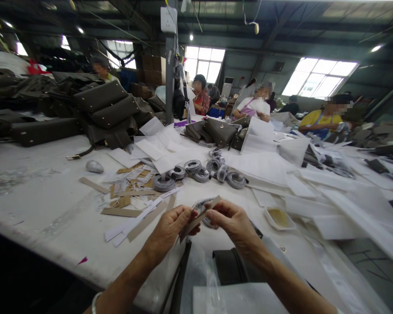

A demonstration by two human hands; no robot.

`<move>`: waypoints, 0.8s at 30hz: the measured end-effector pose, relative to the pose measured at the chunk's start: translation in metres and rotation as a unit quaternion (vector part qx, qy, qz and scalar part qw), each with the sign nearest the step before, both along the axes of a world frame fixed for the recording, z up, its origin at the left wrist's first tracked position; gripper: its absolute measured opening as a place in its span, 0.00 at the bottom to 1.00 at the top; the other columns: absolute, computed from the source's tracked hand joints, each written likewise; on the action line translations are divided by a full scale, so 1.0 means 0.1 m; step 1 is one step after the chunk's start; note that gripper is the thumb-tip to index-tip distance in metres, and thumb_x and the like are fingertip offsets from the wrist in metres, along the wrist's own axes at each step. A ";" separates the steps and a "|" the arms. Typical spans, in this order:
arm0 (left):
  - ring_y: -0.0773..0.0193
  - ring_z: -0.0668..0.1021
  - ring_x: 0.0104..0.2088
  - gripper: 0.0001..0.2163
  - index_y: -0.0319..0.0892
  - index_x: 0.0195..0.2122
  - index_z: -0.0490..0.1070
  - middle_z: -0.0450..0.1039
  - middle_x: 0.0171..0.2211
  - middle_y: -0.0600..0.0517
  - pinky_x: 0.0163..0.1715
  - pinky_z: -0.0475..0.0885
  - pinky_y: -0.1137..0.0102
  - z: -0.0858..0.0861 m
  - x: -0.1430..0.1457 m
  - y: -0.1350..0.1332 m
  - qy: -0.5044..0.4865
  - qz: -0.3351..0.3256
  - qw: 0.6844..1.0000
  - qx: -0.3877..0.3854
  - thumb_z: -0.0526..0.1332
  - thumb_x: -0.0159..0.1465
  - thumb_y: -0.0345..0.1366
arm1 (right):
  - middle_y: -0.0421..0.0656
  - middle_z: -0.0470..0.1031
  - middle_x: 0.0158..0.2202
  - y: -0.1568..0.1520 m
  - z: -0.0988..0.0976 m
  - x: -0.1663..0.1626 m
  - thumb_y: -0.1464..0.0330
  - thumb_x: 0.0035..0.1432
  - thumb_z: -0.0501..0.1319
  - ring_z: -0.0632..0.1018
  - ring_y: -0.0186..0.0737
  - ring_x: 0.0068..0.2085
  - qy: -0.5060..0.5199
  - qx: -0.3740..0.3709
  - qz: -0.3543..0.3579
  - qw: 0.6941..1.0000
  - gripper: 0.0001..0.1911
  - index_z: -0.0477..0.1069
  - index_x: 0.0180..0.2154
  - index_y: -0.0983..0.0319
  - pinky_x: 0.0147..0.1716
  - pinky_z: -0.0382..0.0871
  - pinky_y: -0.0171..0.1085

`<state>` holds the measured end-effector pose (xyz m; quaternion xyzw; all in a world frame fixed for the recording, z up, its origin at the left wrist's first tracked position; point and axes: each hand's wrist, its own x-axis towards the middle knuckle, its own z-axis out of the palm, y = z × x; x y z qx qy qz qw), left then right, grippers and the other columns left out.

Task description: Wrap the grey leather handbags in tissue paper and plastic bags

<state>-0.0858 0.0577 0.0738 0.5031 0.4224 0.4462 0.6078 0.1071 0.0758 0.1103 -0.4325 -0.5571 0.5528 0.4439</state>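
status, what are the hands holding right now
One thin tan cardboard strip pinched by left hand and right hand. Held above white table. Beyond, grey tape rolls, apart from hands.

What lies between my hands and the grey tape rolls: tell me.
Head view: only bare white tabletop lies between the left hand, the right hand with their brown strip and the grey tape rolls.

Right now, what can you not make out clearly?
In the head view:
Cardboard strip: partly covered by the left hand and right hand pinching it.
Grey piece behind it: blurred, too small to name.
Dark bag: crossed by the right forearm.
White sheet: cut by the bottom edge.
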 end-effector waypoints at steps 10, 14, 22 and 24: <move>0.53 0.71 0.59 0.19 0.41 0.58 0.67 0.69 0.59 0.44 0.60 0.64 0.61 0.06 -0.27 0.47 0.557 0.086 0.798 0.212 0.58 0.67 0.40 | 0.42 0.79 0.26 0.20 0.07 0.48 0.55 0.46 0.74 0.79 0.41 0.29 -0.014 0.083 -0.148 0.985 0.20 0.72 0.31 0.62 0.30 0.75 0.39; 0.55 0.73 0.57 0.21 0.40 0.57 0.68 0.72 0.56 0.45 0.58 0.66 0.64 0.03 0.14 0.68 0.541 0.005 0.814 0.211 0.61 0.64 0.42 | 0.42 0.80 0.29 0.24 -0.04 0.56 0.56 0.48 0.72 0.80 0.43 0.33 -0.081 0.137 -0.165 0.973 0.17 0.75 0.34 0.61 0.34 0.75 0.40; 0.52 0.77 0.47 0.14 0.43 0.46 0.74 0.77 0.44 0.45 0.44 0.72 0.64 -0.12 0.59 0.86 0.571 -0.018 0.797 0.193 0.61 0.59 0.38 | 0.40 0.81 0.29 0.23 -0.37 0.64 0.68 0.53 0.67 0.80 0.41 0.30 -0.253 0.200 -0.059 0.945 0.02 0.78 0.32 0.58 0.32 0.73 0.37; 0.53 0.78 0.46 0.13 0.43 0.44 0.75 0.77 0.44 0.46 0.43 0.72 0.66 -0.15 0.61 0.89 0.577 -0.016 0.794 0.191 0.60 0.58 0.37 | 0.40 0.81 0.30 0.23 -0.39 0.65 0.70 0.53 0.66 0.80 0.41 0.30 -0.277 0.202 -0.036 0.939 0.02 0.78 0.31 0.57 0.32 0.73 0.36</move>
